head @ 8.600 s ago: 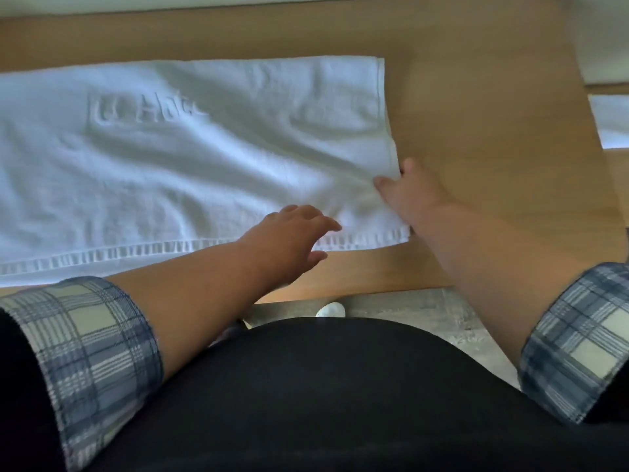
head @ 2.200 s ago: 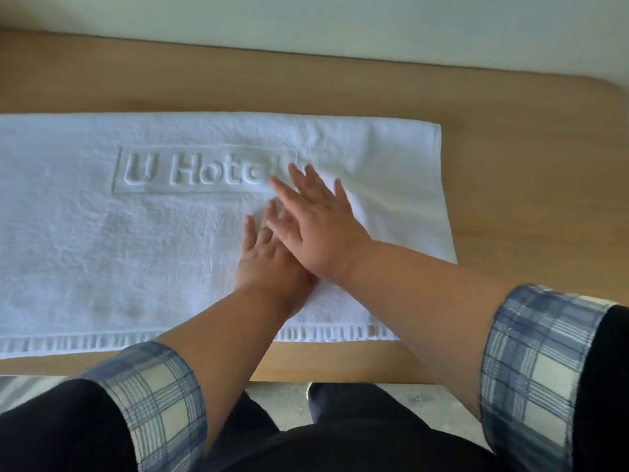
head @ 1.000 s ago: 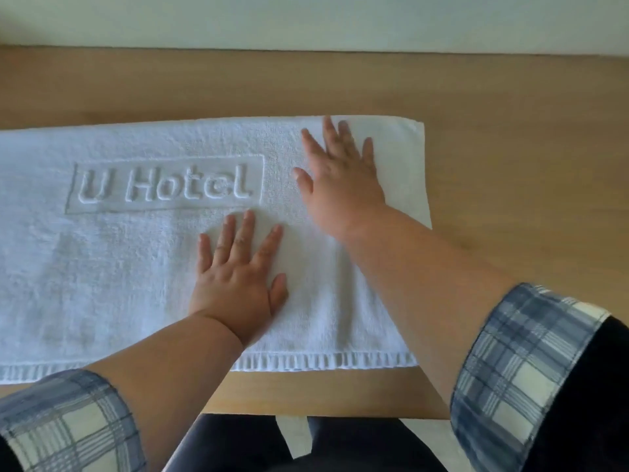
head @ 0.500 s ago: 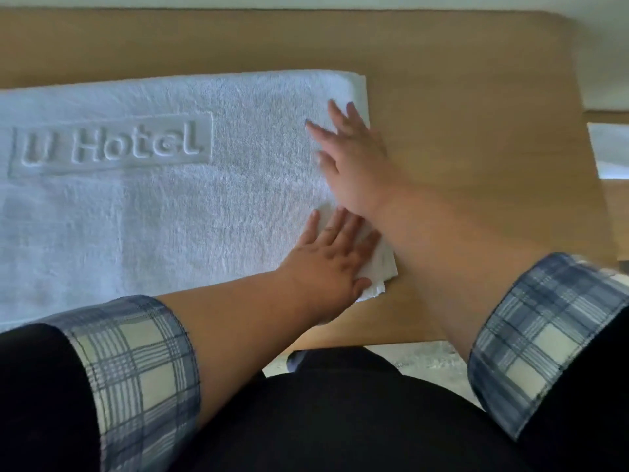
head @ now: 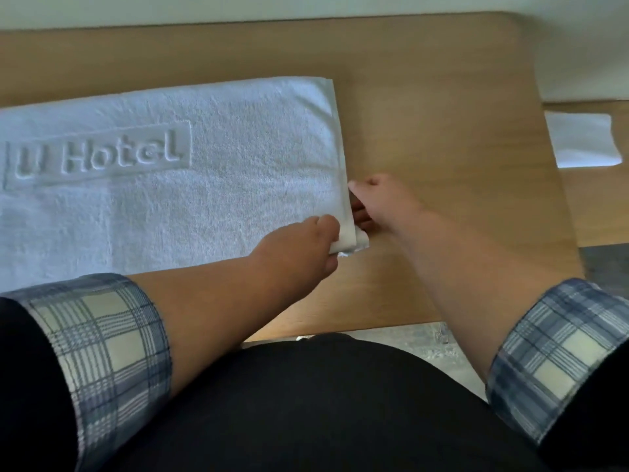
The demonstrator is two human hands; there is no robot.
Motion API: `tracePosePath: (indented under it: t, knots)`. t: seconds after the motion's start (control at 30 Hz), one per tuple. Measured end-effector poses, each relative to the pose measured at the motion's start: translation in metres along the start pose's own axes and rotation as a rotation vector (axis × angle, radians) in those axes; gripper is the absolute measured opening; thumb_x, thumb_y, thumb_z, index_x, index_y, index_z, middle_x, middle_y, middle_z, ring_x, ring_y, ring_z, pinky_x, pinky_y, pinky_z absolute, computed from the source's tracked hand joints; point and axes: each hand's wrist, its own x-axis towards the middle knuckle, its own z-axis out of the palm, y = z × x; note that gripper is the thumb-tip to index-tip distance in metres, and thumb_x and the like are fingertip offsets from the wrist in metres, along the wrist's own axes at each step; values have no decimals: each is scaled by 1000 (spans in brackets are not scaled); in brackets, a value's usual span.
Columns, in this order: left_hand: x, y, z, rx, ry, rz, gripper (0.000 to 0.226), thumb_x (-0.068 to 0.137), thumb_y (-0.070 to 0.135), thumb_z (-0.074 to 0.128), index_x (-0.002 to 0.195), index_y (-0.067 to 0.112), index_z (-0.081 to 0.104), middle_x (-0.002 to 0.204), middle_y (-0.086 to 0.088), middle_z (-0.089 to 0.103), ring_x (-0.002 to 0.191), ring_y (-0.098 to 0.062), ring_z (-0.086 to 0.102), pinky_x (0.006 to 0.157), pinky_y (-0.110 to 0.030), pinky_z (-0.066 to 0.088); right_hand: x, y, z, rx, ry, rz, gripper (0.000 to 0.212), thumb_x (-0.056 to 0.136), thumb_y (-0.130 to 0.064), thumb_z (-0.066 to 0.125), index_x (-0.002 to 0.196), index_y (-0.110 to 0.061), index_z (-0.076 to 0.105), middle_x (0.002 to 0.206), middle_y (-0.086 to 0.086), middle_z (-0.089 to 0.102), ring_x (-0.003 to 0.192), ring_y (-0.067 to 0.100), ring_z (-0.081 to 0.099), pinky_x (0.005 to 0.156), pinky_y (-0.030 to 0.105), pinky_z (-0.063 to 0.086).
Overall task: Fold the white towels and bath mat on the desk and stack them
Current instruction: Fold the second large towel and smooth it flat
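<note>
Your left hand (head: 299,250) grips the near right corner of the mat (head: 204,185), which lies flat on the surface (head: 442,131) with its "U Hotel" lettering up, while your right hand (head: 384,202) pinches the mat's right edge just beyond, and a folded towel (head: 582,139) lies well apart at the right.

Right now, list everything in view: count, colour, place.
white terry bath mat embossed "U Hotel": one, white, flat on the desk's left part.
light wooden desk: one, tan, under the mat.
folded white towel: one, white, on a wooden surface beyond the desk's right edge.
grey floor: one, grey, below the desk's near edge.
plaid cuffs: two, blue and cream, on both forearms.
left hand: one, pinches the mat's near right corner.
right hand: one, grips the mat's right edge.
</note>
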Motion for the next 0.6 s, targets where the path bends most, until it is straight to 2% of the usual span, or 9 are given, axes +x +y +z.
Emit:
tracePosePath:
  t: [0.1,0.17,0.23,0.33,0.4,0.47,0.53,0.57,0.6]
  knots:
    - [8,5,-1,-136,47,-21,23,97,38,55,105,20,44,91,4,48,62,-8,44,57,-35,44,2,-6,-3,-108,13,-10,46,91,-56,53,102,-13,64,101,9,73,95,32,70,93,50,55]
    - [13,9,2,-197,39,-31,25,99,42,53,110,20,47,95,4,51,66,-10,48,60,-36,44,6,-10,-6,-218,19,-27,43,89,-61,57,97,-19,63,97,2,71,89,24,69,84,39,56]
    - [17,12,6,-264,-20,-86,33,101,48,48,119,20,49,100,4,53,78,-14,53,64,-33,41,7,-8,-9,-231,-20,-19,36,85,-57,67,98,-23,62,95,-1,71,85,20,69,76,35,57]
    - [20,11,4,-377,-180,-105,33,102,45,48,128,26,52,117,5,60,99,-13,59,82,-31,47,4,0,-14,-98,-112,72,53,82,-44,79,123,-17,60,111,4,71,98,26,70,88,44,58]
    - [17,11,0,-401,-234,-56,33,102,45,49,131,29,54,124,10,61,108,-8,59,94,-32,49,3,1,-16,-26,-148,98,55,82,-36,81,127,-16,58,115,5,70,101,27,70,91,46,57]
    - [13,8,-7,-382,-126,-105,32,102,46,46,129,33,55,119,13,61,109,-9,59,92,-31,48,1,0,-15,5,-148,110,46,84,-31,80,124,-16,60,112,4,71,96,25,71,84,41,59]
    - [14,-2,-16,-283,80,-308,32,101,45,46,131,35,52,123,8,58,117,-16,54,97,-37,44,-5,1,-12,32,-150,146,31,88,-28,76,114,-19,62,104,1,72,84,17,71,64,30,58]
    - [14,-9,-21,-242,133,-424,35,101,45,46,134,36,49,128,4,55,121,-21,51,99,-41,43,-9,2,-9,41,-166,170,25,89,-26,75,110,-21,61,101,-1,71,80,15,70,56,27,54]
    - [14,-15,-26,-246,138,-507,37,101,46,47,136,36,47,130,1,54,121,-23,50,99,-43,44,-14,5,-5,40,-195,194,24,90,-25,73,109,-23,59,101,-2,70,81,14,68,56,26,51]
